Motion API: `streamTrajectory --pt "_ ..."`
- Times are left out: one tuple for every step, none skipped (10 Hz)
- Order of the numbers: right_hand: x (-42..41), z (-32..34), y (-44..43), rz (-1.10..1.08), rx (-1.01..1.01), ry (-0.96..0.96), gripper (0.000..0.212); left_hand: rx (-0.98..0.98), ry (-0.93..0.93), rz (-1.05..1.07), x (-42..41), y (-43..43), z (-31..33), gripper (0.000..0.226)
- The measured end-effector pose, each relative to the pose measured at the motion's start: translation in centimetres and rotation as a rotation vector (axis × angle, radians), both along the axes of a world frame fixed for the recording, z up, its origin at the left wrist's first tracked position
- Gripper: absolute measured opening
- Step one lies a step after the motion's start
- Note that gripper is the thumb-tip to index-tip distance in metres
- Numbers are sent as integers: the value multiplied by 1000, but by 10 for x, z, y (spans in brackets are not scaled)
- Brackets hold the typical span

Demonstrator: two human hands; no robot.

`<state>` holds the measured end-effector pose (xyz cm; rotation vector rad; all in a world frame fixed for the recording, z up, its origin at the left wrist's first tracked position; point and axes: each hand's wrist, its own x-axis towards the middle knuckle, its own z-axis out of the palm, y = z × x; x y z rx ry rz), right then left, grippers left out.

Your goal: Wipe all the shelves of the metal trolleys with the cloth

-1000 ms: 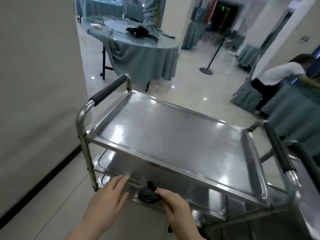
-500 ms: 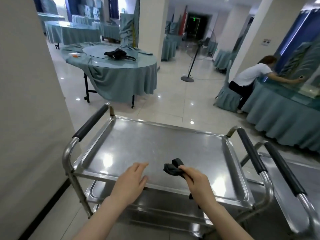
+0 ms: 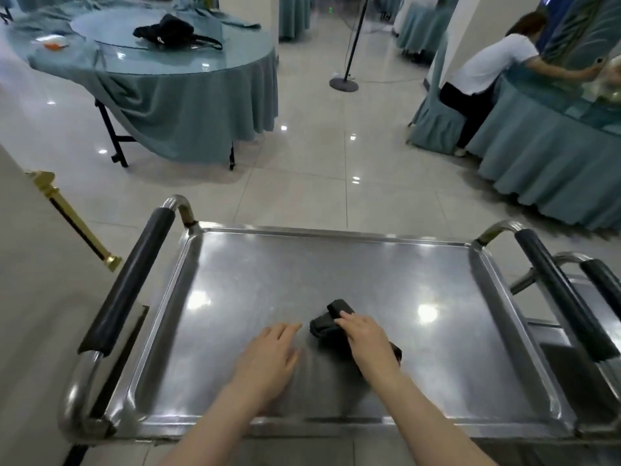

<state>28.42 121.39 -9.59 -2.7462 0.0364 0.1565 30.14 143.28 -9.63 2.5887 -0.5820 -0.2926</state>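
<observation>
Cloth: a dark cloth [image 3: 324,326], bunched into a thick roll, lies on the top shelf [image 3: 336,270] of the metal trolley [image 3: 369,428], under the right hand and just right of the left hand's fingertips.
Cloth axis: its long axis runs on a slant. One end pokes out past the right fingertips, pointing away from the person and a little left. The other end shows beside the right wrist, nearer the person and to the right.
Right hand: the right hand [image 3: 366,341] lies on top of the cloth, palm down, with its fingers bent over the roll, holding it against the shelf. The thumb is hidden.
Left hand: the left hand [image 3: 268,358] rests flat on the bare steel with its fingers straight and close together, holding nothing. It is beside the cloth but apart from it.
Shelf axis: the shelf's long side runs left to right across both forearms.
Handles: a black-padded bar [image 3: 131,284] stands well left of the left hand and another [image 3: 564,297] well right of the right hand, both running away from the person.
Second trolley: a second trolley [image 3: 601,284] stands just beyond the right-hand bar.
Beyond the hands: a round table [image 3: 188,105] in a teal cover stands far ahead to the left with a black bag [image 3: 168,30] on it, and a person in a white top [image 3: 487,62] leans over another table far ahead to the right.
</observation>
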Motion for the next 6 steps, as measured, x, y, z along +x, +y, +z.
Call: streamTrajectory --pt "-8 -32 7 105 -134 131 48 39 30 -74 9 -9 -18 52" --pt "-27 -45 7 135 -151 162 65 41 45 -183 14 -24 -30 55" --pt "-36 -43 -3 98 -166 105 61 119 11 -312 17 -41 -37 56" --pt "-47 -42 -10 33 -209 145 63 262 16 -375 15 -47 -44 60" --pt "-56 -47 -11 49 -216 258 75 348 42 -416 8 -47 -48 68" --pt "-52 -45 -11 53 -189 293 79 358 97 -407 11 -51 -43 70"
